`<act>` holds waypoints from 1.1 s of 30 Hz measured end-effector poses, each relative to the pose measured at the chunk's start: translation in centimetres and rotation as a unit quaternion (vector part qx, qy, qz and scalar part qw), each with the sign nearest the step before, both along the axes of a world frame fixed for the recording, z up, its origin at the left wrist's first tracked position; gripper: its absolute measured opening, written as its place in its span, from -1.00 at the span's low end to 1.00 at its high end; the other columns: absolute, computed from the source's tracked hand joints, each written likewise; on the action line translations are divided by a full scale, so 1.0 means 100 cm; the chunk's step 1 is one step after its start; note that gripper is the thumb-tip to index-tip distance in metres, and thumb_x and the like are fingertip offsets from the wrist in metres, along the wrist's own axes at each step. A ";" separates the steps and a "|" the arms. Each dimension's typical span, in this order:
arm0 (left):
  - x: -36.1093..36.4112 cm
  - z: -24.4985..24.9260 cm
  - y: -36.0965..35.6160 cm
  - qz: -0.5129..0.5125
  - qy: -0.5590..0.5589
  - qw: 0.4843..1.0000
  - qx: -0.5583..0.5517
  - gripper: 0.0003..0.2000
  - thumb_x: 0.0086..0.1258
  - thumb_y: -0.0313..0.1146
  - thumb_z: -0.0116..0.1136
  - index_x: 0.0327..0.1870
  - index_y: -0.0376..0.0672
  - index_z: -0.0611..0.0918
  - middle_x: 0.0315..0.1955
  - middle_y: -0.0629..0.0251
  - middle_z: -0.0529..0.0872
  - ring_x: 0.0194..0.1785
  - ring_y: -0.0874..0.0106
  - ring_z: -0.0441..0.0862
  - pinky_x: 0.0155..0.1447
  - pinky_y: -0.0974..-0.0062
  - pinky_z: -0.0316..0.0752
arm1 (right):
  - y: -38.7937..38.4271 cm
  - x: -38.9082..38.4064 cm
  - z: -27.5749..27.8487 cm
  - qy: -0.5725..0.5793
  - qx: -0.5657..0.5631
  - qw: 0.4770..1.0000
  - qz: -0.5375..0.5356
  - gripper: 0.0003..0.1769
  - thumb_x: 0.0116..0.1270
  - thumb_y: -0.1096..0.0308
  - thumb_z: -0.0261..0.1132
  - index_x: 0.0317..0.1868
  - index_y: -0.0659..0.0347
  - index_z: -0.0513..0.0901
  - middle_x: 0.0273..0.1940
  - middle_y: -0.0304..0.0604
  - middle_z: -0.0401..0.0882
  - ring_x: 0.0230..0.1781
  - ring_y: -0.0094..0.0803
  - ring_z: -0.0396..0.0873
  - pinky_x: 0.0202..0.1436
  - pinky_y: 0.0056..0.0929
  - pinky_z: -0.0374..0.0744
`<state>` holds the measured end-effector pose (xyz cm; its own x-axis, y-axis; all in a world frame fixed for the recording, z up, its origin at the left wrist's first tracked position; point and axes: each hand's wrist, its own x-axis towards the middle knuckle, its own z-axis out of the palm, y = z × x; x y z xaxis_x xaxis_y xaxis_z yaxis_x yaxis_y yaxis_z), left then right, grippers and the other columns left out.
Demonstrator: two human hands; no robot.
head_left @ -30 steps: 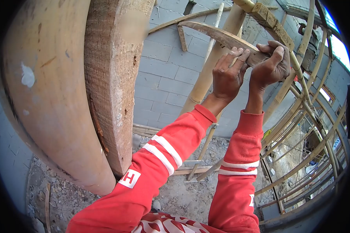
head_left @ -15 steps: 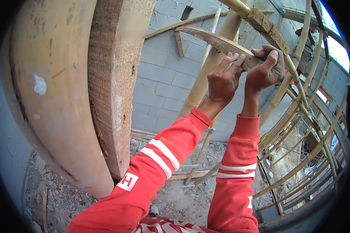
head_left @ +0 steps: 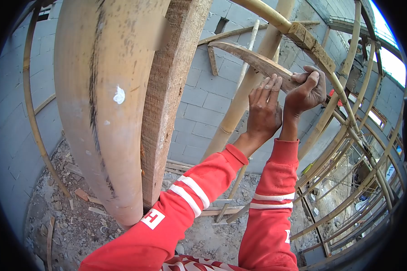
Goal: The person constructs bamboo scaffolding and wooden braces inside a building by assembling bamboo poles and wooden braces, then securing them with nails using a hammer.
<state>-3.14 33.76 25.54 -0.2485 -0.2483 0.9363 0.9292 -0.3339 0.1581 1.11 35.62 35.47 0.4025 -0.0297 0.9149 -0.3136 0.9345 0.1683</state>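
Note:
A wooden board (head_left: 253,58), bowed in the fisheye view, slants down from the upper middle to my hands. My right hand (head_left: 308,91) is closed round its near end, fingers curled; part of the grip is hidden. Beside it, my left hand (head_left: 264,106) rests against the board's lower edge with its fingers stretched out flat and close together. Just above the right hand runs a bamboo pole with a wooden block (head_left: 312,49) along it. Behind the board stands a thick upright bamboo pole (head_left: 230,117).
Close on the left rise a large bamboo post (head_left: 104,99) and a rough timber post (head_left: 167,95); my left sleeve passes by their lower ends. A grey block wall (head_left: 203,104) stands behind. Bamboo scaffolding (head_left: 348,135) fills the right. Rubble and wood scraps cover the ground (head_left: 86,226).
The view has swung left, so the posts appear further right. My left fingers have gone from bent at the board's edge to straight and flat. The right hand keeps its grip.

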 end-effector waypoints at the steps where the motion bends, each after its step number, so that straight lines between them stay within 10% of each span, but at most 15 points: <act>1: -0.001 -0.001 -0.001 0.001 -0.001 1.000 -0.001 -0.35 0.25 -0.51 0.05 0.47 -0.27 0.37 0.40 -0.05 0.45 0.46 0.02 0.36 0.51 0.00 0.13 | 0.000 -0.001 0.000 0.008 0.004 1.000 -0.007 -0.67 0.50 0.41 -0.01 -0.35 0.34 0.64 -0.70 -0.30 0.45 -0.67 -0.61 0.43 -0.47 -0.58 0.40; 11: 0.025 -0.022 -0.049 0.041 -0.055 0.988 -0.137 -0.27 0.20 -0.44 0.18 0.49 -0.16 0.31 0.47 -0.05 0.30 0.54 -0.20 0.12 0.51 -0.14 0.02 | 0.005 0.003 0.004 -0.044 -0.032 0.997 -0.046 -0.68 0.44 0.37 0.05 -0.38 0.33 0.67 -0.67 -0.28 0.52 -0.65 -0.60 0.50 -0.48 -0.54 0.46; 23: 0.085 -0.120 -0.207 -0.211 -0.035 0.947 -0.241 -0.68 0.09 -0.53 0.34 -0.07 -0.26 0.65 -0.28 0.12 0.71 -0.19 0.10 0.68 -0.08 0.26 0.57 | 0.017 0.004 0.006 -0.048 -0.024 0.996 -0.069 -0.72 0.39 0.39 0.09 -0.36 0.33 0.70 -0.64 -0.28 0.54 -0.62 -0.60 0.52 -0.44 -0.52 0.50; 29: 0.072 -0.157 -0.329 -0.053 0.075 0.985 -0.144 -0.72 0.09 -0.58 0.28 -0.13 -0.17 0.64 -0.31 0.34 0.71 -0.30 0.33 0.70 -0.23 0.43 0.57 | 0.016 0.005 0.007 -0.047 -0.017 0.996 -0.073 -0.71 0.40 0.37 0.10 -0.36 0.34 0.70 -0.62 -0.25 0.59 -0.60 -0.59 0.57 -0.44 -0.54 0.52; 33: 0.054 -0.176 -0.365 0.103 0.010 0.981 -0.164 -0.43 0.07 -0.48 0.34 0.18 -0.15 0.42 -0.02 0.15 0.54 0.02 0.17 0.57 0.17 0.20 0.47 | 0.017 0.004 0.007 -0.043 -0.018 0.997 -0.063 -0.71 0.39 0.37 0.12 -0.36 0.34 0.70 -0.63 -0.25 0.59 -0.60 -0.59 0.57 -0.43 -0.54 0.52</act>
<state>2.30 -2.78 7.92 -0.2052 0.0245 0.9784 0.9757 -0.0729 0.2064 1.48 37.27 36.19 0.3171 -0.0414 0.9475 -0.2059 0.9722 0.1114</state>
